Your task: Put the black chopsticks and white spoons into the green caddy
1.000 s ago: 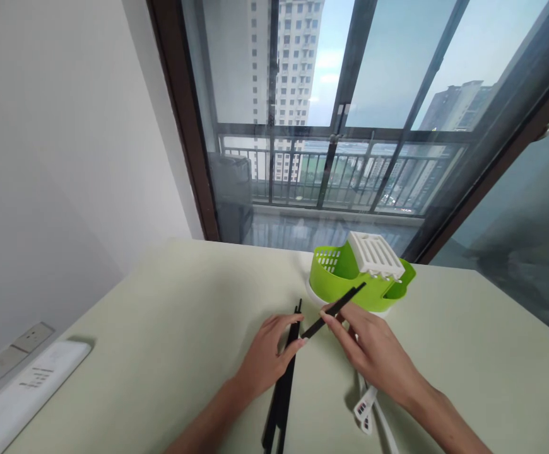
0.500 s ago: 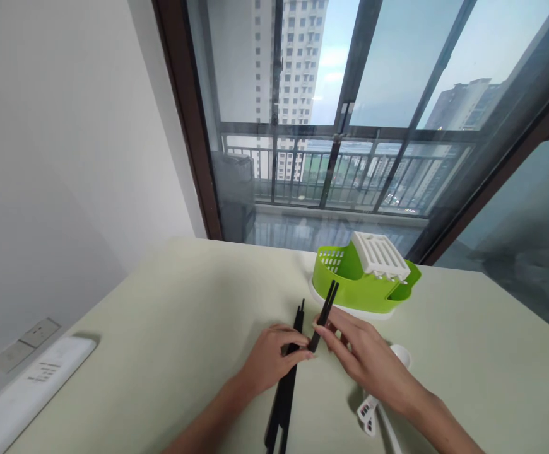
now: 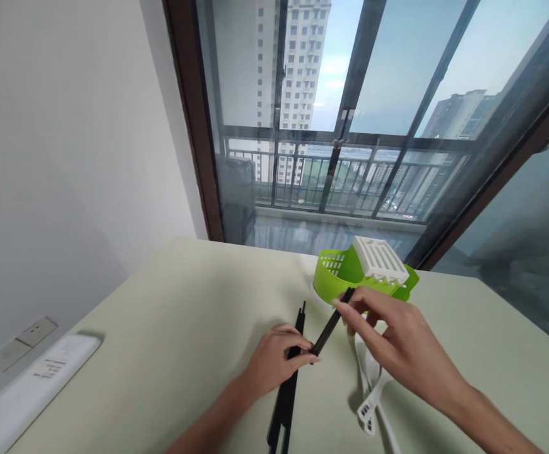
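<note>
A pair of black chopsticks (image 3: 327, 331) slants between my hands, above the table. My left hand (image 3: 272, 362) has thumb and fingertips closed on their lower end. Fingers of my right hand (image 3: 400, 331) pinch them near the upper end. Under my left hand lie more black chopsticks (image 3: 284, 400) in a long bundle, partly covered by the fingers. Below my right hand are several white spoons (image 3: 373, 400) lying crossed, their bowls partly hidden. Just beyond my right hand stands a green utensil caddy (image 3: 329, 282) with a white slotted holder (image 3: 381, 260) on top.
The pale table (image 3: 199, 309) reaches a glass sliding door (image 3: 303, 233) at the back. On the left edge lies a long white box-like device (image 3: 42, 381), near a wall socket (image 3: 38, 332). A white wall (image 3: 76, 157) bounds the left side.
My right hand has moved right and slid to the upper end of the chopsticks, which now lean further right. The left hand has barely moved. More of the white spoons shows.
</note>
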Tool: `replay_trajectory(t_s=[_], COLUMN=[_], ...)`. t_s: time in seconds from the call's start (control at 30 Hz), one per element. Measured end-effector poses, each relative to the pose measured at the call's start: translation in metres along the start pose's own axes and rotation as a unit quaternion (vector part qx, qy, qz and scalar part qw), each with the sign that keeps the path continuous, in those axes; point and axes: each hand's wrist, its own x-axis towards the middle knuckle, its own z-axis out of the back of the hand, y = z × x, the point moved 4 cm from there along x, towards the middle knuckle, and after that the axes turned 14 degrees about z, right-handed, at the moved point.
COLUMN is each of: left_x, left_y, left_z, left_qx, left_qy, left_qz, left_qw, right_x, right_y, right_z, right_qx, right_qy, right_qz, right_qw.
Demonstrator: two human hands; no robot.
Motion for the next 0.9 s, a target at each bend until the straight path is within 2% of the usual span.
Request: replay_trajectory(t_s=[0.07,0.23,0.33,0.43,0.47,0.67,0.77,0.9], left_x=[0.000,0.007,0.012,0.015,0.015,0.014,0.013,0.012], left_y=[-0.002,0.004,0.010,0.014,0.014,0.012,0.011,0.010], left_z=[0.004,0.016,0.018,0.017,0.016,0.011,0.011,0.013], left_qx=[-0.029,-0.114,-0.151,-0.168,-0.168,-0.132,-0.124,-0.121], left_qy=[-0.027,-0.121,-0.136,-0.146,-0.145,-0.122,-0.118,-0.108], left_qz=[0.000,0.056,0.087,0.095,0.096,0.103,0.102,0.098], left_qw=[0.999,0.984,0.975,0.970,0.970,0.978,0.980,0.982], right_x=[0.010,0.047,0.070,0.085,0.089,0.098,0.100,0.101], right_y=[0.000,-0.013,-0.037,-0.077,-0.091,-0.160,-0.182,-0.195], right_z=[0.022,0.093,0.109,0.101,0.094,0.058,0.047,0.049], right_qx=[-0.017,-0.117,-0.192,-0.234,-0.229,-0.208,-0.207,-0.230], right_qy=[-0.015,-0.150,-0.141,-0.065,-0.023,0.081,0.108,0.088], right_qz=[-0.008,-0.075,-0.063,-0.062,-0.060,-0.089,-0.110,-0.141], right_qw=[1.000,0.979,0.969,0.968,0.971,0.971,0.966,0.959])
